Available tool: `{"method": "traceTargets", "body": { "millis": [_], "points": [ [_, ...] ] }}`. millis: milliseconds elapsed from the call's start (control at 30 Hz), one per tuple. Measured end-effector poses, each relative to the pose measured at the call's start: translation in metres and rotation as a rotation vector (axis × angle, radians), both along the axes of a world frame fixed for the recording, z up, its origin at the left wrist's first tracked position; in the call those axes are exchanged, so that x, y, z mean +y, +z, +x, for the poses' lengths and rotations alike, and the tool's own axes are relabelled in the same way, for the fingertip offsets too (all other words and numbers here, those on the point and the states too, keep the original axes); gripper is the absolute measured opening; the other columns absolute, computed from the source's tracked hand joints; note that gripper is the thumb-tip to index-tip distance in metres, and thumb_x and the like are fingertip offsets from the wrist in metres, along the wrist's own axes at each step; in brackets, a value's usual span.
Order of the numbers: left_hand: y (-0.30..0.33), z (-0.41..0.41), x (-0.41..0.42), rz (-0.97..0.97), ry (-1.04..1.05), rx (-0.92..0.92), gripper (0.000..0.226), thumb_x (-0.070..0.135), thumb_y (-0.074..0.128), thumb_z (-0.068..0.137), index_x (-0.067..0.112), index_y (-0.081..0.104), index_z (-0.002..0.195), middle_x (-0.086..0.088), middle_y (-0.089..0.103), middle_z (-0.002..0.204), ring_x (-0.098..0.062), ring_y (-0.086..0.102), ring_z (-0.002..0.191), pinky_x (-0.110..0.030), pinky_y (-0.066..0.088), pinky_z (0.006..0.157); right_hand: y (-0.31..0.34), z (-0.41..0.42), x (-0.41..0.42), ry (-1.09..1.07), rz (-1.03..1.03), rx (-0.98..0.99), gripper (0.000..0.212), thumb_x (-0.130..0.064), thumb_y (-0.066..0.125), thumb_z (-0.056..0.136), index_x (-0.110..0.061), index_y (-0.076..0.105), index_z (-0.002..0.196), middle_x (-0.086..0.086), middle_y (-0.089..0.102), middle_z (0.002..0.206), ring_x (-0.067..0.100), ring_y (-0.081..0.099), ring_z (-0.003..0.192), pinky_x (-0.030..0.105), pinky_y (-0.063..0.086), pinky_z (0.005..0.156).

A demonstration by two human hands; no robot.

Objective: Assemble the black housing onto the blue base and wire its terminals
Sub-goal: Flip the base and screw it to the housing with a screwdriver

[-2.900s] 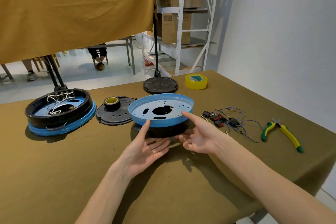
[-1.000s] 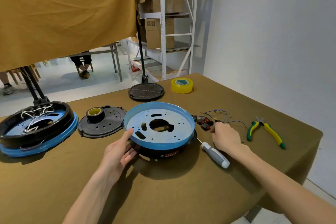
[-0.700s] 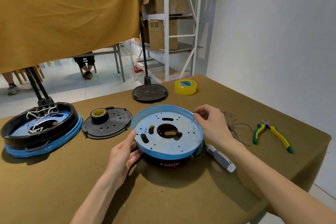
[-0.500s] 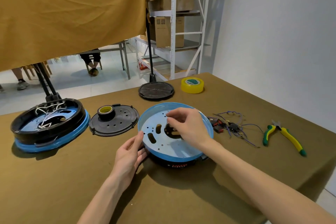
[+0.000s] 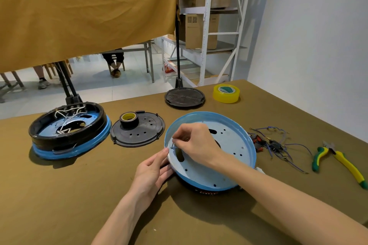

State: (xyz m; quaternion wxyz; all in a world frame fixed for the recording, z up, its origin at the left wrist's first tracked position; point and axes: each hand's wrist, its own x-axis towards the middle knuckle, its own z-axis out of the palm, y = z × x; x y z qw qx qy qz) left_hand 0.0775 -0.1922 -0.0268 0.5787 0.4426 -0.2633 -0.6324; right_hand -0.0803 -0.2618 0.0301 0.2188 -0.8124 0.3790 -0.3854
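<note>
Right hand (image 5: 196,145): fingers pinching small screw (image 5: 172,146), upright, directly below fingertips, over hole near left rim.
Left hand (image 5: 153,173): fingers relaxed, steadying blue base (image 5: 225,167) atop black housing (image 5: 207,191).

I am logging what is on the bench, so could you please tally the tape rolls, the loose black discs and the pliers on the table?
Tape rolls: 2, yellow roll and black roll
Loose black discs: 2, far disc and perforated disc
Pliers: 1, green-yellow pliers
Total: 5
</note>
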Motion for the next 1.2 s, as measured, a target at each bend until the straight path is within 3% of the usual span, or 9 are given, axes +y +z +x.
{"method": "traceTargets", "body": {
  "millis": [133,300,367,500,667,767,1000,1200],
  "points": [
    [-0.002,0.003,0.002,-0.035,-0.032,0.037,0.05,0.028,0.075,0.086,0.008,0.063,0.13,-0.015,0.075,0.12,-0.03,0.073,0.111,-0.038,0.062,0.087,0.005,-0.004,0.002,0.024,-0.058,-0.053,0.016,-0.005,0.075,0.089,-0.01,0.077,0.103,-0.005,0.075,0.088,0.005,0.071,0.081,0.015,0.057,0.076],
    [-0.004,0.006,0.0,-0.056,-0.042,0.046,0.062,0.025,0.075,0.088,0.008,0.052,0.144,-0.016,0.07,0.13,-0.032,0.068,0.12,-0.051,0.05,0.108,0.013,-0.017,0.0,-0.166,-0.105,-0.281,0.008,-0.006,0.074,0.091,-0.013,0.076,0.096,-0.008,0.073,0.083,0.007,0.069,0.078,0.017,0.056,0.071],
    [-0.005,0.007,-0.001,-0.061,-0.037,0.05,0.077,0.029,0.087,0.079,0.009,0.051,0.145,-0.015,0.069,0.131,-0.032,0.067,0.122,-0.056,0.045,0.113,0.013,-0.02,0.0,-0.201,-0.082,-0.326,0.008,-0.008,0.074,0.091,-0.015,0.075,0.096,-0.01,0.072,0.083,0.009,0.069,0.079,0.019,0.057,0.071],
    [-0.004,0.007,-0.002,-0.09,-0.061,0.059,0.096,0.035,0.089,0.063,0.013,0.049,0.147,-0.015,0.068,0.134,-0.033,0.065,0.124,-0.057,0.042,0.115,0.011,-0.023,0.003,-0.192,-0.073,-0.386,0.009,-0.009,0.074,0.092,-0.017,0.074,0.096,-0.012,0.072,0.083,0.01,0.07,0.079,0.019,0.057,0.069],
    [-0.001,0.008,0.002,-0.137,-0.121,0.095,0.095,0.031,0.089,0.066,0.009,0.046,0.148,-0.02,0.064,0.138,-0.038,0.061,0.129,-0.059,0.037,0.117,0.008,-0.023,0.009,-0.161,-0.136,-0.409,0.01,-0.007,0.075,0.091,-0.016,0.074,0.095,-0.011,0.073,0.083,0.013,0.071,0.078,0.027,0.059,0.07],
    [0.003,0.008,0.006,-0.177,-0.153,0.115,0.107,0.033,0.097,0.058,0.009,0.045,0.148,-0.021,0.062,0.14,-0.04,0.058,0.132,-0.06,0.035,0.118,0.006,-0.025,0.014,-0.132,-0.229,-0.4,0.01,-0.005,0.076,0.09,-0.013,0.073,0.096,-0.008,0.073,0.086,0.015,0.072,0.079,0.031,0.06,0.069],
    [0.009,0.005,0.012,-0.208,-0.181,0.137,0.122,0.037,0.103,0.046,0.009,0.043,0.148,-0.023,0.061,0.14,-0.043,0.053,0.135,-0.06,0.035,0.118,0.004,-0.032,0.024,-0.063,-0.422,-0.319,0.011,-0.007,0.076,0.09,-0.014,0.072,0.097,-0.008,0.072,0.089,0.009,0.07,0.08,0.024,0.057,0.068],
    [0.01,0.005,0.013,-0.229,-0.171,0.134,0.121,0.038,0.103,0.046,0.009,0.044,0.147,-0.026,0.061,0.137,-0.045,0.054,0.131,-0.065,0.029,0.119,0.005,-0.031,0.03,0.019,-0.513,-0.231,0.006,-0.006,0.076,0.091,-0.009,0.075,0.096,-0.004,0.072,0.091,0.006,0.068,0.083,0.02,0.055,0.073]
  ]
}}
